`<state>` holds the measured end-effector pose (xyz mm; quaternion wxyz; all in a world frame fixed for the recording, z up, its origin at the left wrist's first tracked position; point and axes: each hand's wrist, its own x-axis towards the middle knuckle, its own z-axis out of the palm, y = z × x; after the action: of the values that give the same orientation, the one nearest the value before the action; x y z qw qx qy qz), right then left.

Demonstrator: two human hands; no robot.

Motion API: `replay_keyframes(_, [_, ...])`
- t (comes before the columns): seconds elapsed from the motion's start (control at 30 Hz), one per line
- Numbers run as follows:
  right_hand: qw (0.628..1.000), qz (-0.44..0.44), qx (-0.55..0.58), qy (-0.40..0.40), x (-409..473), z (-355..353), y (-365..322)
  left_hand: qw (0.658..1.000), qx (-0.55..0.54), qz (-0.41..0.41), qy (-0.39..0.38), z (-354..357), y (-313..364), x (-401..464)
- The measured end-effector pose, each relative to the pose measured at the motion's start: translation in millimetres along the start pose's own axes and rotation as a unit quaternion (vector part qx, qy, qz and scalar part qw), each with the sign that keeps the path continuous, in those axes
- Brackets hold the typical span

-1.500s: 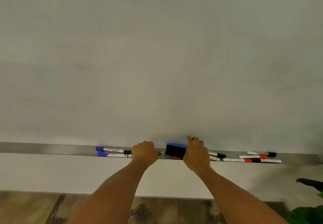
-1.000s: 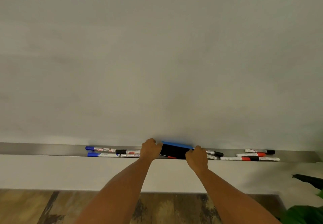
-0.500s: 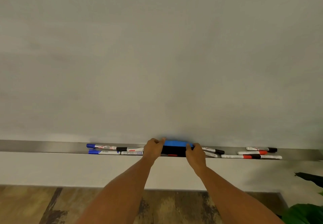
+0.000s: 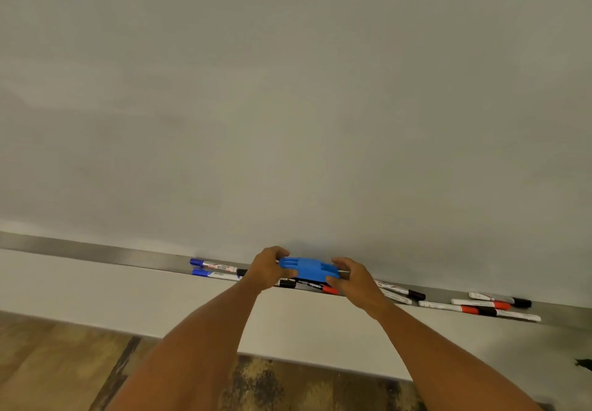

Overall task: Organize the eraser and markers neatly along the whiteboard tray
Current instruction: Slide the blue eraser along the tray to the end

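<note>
Both hands held the blue eraser (image 4: 308,269) by its ends — left hand (image 4: 268,270), right hand (image 4: 351,279) — just over the markers (image 4: 312,285) in the tray (image 4: 96,253). It looked mid-placement; next it needed a bare stretch of tray.

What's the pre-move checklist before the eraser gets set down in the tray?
1. Grip on both ends: ok. The left hand and right hand each hold one end of the blue eraser.
2. Eraser lies along the tray: ok, roughly parallel.
3. Spot below clear: not ok. A black-and-red marker lies right under the eraser.
4. Free tray at far left: ok, bare metal left of the two blue-capped markers.
5. Right-side markers tidy: not ok, angled and overlapping.
6. Eraser touching the markers: cannot tell.
</note>
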<state>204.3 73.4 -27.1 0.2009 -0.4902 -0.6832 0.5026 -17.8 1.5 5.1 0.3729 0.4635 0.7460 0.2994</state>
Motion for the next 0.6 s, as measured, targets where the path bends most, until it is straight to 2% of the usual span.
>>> replay_keyframes(0.1, [0.999, -0.008, -0.018, -0.040, -2.0, 0.9, -6.0, 0.998, 0.061, 0.019, -0.001, -10.3, 4.0, -9.4])
replay_keyframes(0.27, [0.996, -0.035, -0.066, -0.054, -3.3, 19.9, -20.8, 0.989, 0.143, 0.025, 0.001, -23.0, -2.5, -18.7])
replay_keyframes(0.6, [0.980, -0.124, -0.152, -0.039, 14.1, 116.1, -80.4, 0.979, 0.183, 0.005, 0.085, -104.4, -58.2, -17.8])
